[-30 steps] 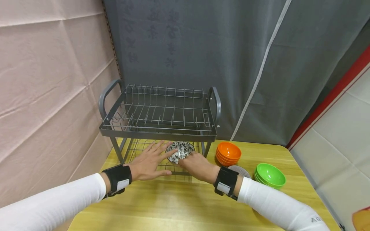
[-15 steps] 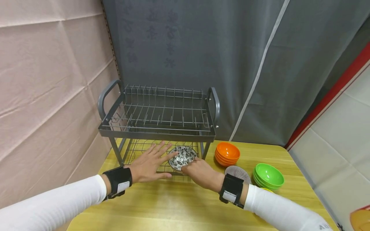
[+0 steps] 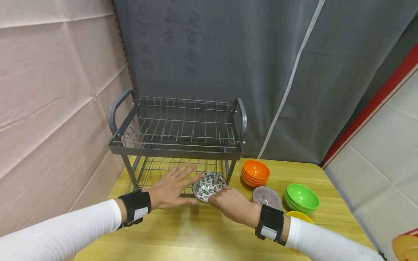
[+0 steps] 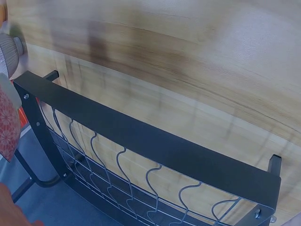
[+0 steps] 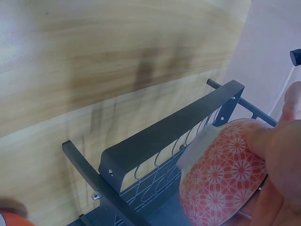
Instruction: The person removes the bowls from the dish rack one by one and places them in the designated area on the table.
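At the front edge of the dish rack's (image 3: 176, 146) lower tier, on a yellow wooden table (image 3: 196, 232), two hands work on one patterned bowl (image 3: 209, 185).

Count:
- One two-tier grey wire rack with two loop handles; upper tier holds nothing visible.
- One patterned bowl: black-and-white floral inside, red-and-white star pattern outside as the right wrist view shows (image 5: 221, 176).
- One stack of orange bowls (image 3: 256, 173), right of the rack; the number in the stack cannot be told.
- One stack of green bowls (image 3: 302, 197), further right; number likewise unclear.
- One ribbed grey-brown dish (image 3: 267, 197), lying between the orange and green stacks, nearer the person.
- One yellow bowl rim (image 3: 299, 216), partly hidden behind the right forearm.
- Two black wrist straps, two white sleeves.

Patterned bowl: tilted, its opening facing up and toward the person, sitting at the rack's lower front bar near the right leg. The right hand (image 3: 232, 204) grasps it at the near-right rim; in the right wrist view the fingers (image 5: 277, 150) wrap the bowl's outer wall, thumb side hidden. The left hand (image 3: 171, 186) lies flat with fingers spread and straight, over the lower wire shelf, fingertips reaching the bowl's left rim; touching or just short of it cannot be told for sure. It grips nothing.

The left wrist view shows the rack's front bar (image 4: 141, 141) and wavy wire, with a sliver of the bowl at far left (image 4: 7, 125).
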`<state>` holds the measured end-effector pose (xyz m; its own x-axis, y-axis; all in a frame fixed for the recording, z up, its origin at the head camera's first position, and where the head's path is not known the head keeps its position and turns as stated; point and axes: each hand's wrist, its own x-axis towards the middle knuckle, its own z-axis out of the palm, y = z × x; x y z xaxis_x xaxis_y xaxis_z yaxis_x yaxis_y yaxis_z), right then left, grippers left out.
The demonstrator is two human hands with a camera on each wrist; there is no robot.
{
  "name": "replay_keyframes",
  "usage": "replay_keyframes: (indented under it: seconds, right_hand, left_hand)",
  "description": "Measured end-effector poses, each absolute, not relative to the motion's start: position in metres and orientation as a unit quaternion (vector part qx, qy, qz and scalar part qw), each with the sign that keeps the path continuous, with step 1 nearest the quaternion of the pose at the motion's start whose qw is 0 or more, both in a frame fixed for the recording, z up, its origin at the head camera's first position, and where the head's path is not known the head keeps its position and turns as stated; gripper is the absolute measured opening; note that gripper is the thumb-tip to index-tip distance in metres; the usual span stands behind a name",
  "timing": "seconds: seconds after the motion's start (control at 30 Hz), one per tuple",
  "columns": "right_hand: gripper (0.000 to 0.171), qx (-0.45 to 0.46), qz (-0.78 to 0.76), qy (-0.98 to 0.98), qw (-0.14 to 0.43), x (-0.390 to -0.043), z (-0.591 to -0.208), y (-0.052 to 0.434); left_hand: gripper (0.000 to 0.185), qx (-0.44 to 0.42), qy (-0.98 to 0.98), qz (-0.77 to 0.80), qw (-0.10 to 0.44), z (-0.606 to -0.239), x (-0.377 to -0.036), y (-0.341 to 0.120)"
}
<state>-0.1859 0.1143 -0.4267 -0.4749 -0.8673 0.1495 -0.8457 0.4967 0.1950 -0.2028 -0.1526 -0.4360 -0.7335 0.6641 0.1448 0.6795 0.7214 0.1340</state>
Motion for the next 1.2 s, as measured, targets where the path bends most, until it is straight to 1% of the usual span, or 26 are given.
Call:
replay_keyframes:
  seconds: [0.2, 0.43, 0.63, 0.83, 1.03, 1.2]
  right_hand:
    - [0.015, 0.509, -0.051, -0.849, 0.131, -0.182, -0.427, 0.12]
    - [0.015, 0.506, -0.057, -0.85, 0.135, -0.175, -0.425, 0.13]
    - [0.017, 0.503, -0.05, -0.852, 0.135, -0.171, -0.424, 0.137]
    - [0.015, 0.501, -0.051, -0.853, 0.139, -0.167, -0.425, 0.147]
    - [0.018, 0.497, -0.045, -0.854, 0.146, -0.165, -0.428, 0.154]
    - [0.016, 0.496, -0.031, -0.855, 0.148, -0.163, -0.429, 0.157]
  left_hand:
    - [0.086, -0.37, -0.924, -0.082, 0.046, -0.437, -0.2, -0.151]
    - [0.085, -0.368, -0.927, -0.062, 0.025, -0.437, -0.198, -0.146]
    - [0.084, -0.373, -0.925, -0.063, 0.032, -0.437, -0.198, -0.143]
    - [0.085, -0.372, -0.926, -0.061, 0.033, -0.436, -0.196, -0.141]
    - [0.085, -0.377, -0.924, -0.058, 0.028, -0.438, -0.195, -0.141]
    - [0.085, -0.378, -0.924, -0.053, 0.027, -0.439, -0.195, -0.14]
